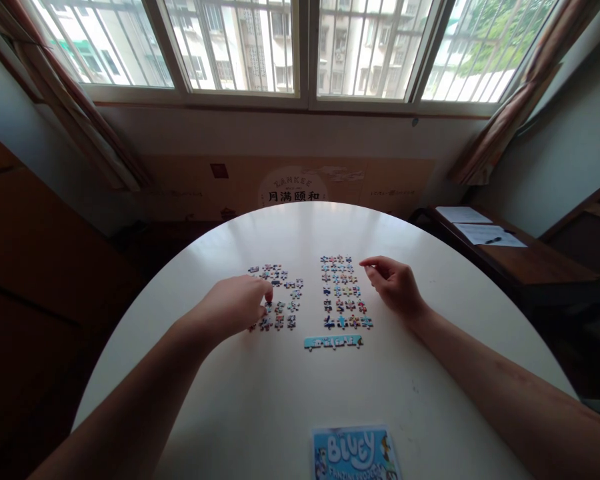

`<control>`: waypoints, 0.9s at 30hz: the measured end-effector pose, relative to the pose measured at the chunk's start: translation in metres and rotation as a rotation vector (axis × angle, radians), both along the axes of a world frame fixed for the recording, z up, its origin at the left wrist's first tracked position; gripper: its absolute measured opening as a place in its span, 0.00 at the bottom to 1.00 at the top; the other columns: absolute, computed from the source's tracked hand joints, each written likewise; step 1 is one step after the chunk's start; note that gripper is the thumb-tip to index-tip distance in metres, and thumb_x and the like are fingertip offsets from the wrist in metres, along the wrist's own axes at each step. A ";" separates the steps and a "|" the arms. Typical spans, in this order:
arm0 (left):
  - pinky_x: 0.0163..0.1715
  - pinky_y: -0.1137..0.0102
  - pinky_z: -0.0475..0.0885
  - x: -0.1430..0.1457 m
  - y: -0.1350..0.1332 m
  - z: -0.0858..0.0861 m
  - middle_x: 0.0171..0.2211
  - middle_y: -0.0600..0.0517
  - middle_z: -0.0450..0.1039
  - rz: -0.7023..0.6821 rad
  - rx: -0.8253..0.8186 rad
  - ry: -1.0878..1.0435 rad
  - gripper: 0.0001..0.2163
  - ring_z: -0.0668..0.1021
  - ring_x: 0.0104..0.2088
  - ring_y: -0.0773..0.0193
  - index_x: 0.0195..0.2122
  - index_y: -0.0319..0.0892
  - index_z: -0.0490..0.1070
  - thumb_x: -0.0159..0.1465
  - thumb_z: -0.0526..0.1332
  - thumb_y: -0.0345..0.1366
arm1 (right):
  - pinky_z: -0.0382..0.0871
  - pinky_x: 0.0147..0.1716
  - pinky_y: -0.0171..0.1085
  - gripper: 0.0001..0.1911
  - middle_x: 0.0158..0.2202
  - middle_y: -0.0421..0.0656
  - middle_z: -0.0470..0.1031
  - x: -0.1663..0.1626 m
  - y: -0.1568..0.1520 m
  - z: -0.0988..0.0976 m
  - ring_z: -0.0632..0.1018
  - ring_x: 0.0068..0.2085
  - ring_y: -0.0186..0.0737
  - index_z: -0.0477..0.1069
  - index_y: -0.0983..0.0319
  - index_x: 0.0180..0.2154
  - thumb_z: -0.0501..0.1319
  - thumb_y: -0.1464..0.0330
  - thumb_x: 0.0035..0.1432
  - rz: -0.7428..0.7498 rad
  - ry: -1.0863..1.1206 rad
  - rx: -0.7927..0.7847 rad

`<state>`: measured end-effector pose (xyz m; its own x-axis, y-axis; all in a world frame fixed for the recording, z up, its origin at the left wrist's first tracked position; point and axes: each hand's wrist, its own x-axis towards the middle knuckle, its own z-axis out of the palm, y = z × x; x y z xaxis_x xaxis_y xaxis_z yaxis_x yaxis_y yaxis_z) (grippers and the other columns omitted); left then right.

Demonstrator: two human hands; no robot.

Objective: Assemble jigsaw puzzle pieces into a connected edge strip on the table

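Note:
My left hand (243,301) reaches over the left group of loose jigsaw puzzle pieces (279,321). Its thumb and index finger close about a small puzzle piece (269,306), and the palm hides some pieces below. On the right, my right hand (393,283) rests on the table beside a second group of pieces (340,291), laid in rows. Its fingers are curled in, the index fingertip close to the thumb, with nothing visible between them. Nearer to me lies a joined strip of light blue puzzle pieces (333,342).
The round white table (240,413) carries a blue "Bluey" picture sheet or box (355,453) at its near edge. A brown side desk (510,257) with papers (490,235) and a pen stands at the right. Barred windows and curtains are beyond.

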<state>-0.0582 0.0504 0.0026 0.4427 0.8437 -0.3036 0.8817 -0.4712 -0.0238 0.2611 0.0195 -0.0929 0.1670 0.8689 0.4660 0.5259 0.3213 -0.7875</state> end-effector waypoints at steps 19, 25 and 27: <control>0.35 0.66 0.70 0.000 -0.004 0.000 0.40 0.48 0.83 0.026 0.010 -0.006 0.15 0.82 0.41 0.52 0.45 0.48 0.81 0.59 0.60 0.30 | 0.62 0.23 0.34 0.15 0.21 0.39 0.69 0.000 -0.002 0.000 0.68 0.23 0.34 0.82 0.65 0.40 0.61 0.62 0.62 -0.015 -0.009 -0.019; 0.35 0.66 0.69 -0.005 -0.001 -0.003 0.43 0.49 0.83 0.045 0.047 -0.060 0.12 0.82 0.43 0.52 0.45 0.49 0.81 0.63 0.60 0.34 | 0.62 0.23 0.34 0.15 0.21 0.39 0.69 0.001 -0.002 -0.002 0.68 0.22 0.34 0.82 0.65 0.40 0.61 0.62 0.62 -0.018 -0.005 -0.021; 0.35 0.66 0.69 -0.007 0.000 -0.006 0.44 0.49 0.83 0.059 0.086 -0.075 0.12 0.82 0.43 0.52 0.45 0.49 0.81 0.64 0.61 0.36 | 0.62 0.23 0.34 0.15 0.21 0.39 0.69 0.001 -0.001 -0.002 0.68 0.22 0.34 0.82 0.65 0.40 0.61 0.62 0.62 -0.018 -0.002 -0.023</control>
<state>-0.0654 0.0508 -0.0029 0.4099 0.8907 -0.1967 0.9088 -0.4171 0.0049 0.2617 0.0182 -0.0945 0.1813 0.8762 0.4465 0.5333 0.2938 -0.7933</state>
